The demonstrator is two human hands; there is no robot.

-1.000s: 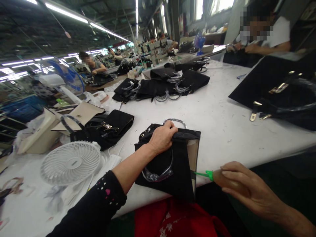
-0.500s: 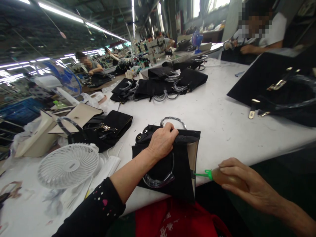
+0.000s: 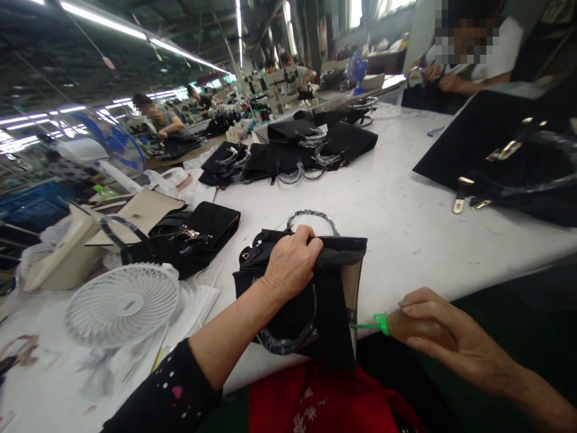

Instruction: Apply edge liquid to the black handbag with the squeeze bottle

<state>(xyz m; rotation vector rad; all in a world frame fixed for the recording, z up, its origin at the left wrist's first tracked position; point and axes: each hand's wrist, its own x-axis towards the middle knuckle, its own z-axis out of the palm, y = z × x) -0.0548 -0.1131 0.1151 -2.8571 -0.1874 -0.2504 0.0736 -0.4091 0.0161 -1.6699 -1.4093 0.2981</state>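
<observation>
A black handbag (image 3: 331, 319) with plastic-wrapped loop handles rests at the table's front edge, its beige-lined side facing right. My left hand (image 3: 293, 261) grips the bag's upper edge, fingers closed over it. In my right hand (image 3: 444, 328) is a squeeze bottle (image 3: 412, 329) of brownish liquid with a green nozzle, held sideways. The thin tip of the nozzle meets the open side edge of the bag; whether it touches the material or reaches inside, I cannot tell.
A white fan (image 3: 124, 305) and a black bag (image 3: 216, 231) lie to the left. More black handbags (image 3: 288, 156) are piled at the back of the white table (image 3: 387, 240). At right sits a large black bag (image 3: 478, 144); behind it a co-worker (image 3: 489, 66) handles another.
The bag's left side has shifted slightly left with my left hand. The nozzle tip has dropped a little along the bag's side edge. My right hand keeps its hold on the bottle.
</observation>
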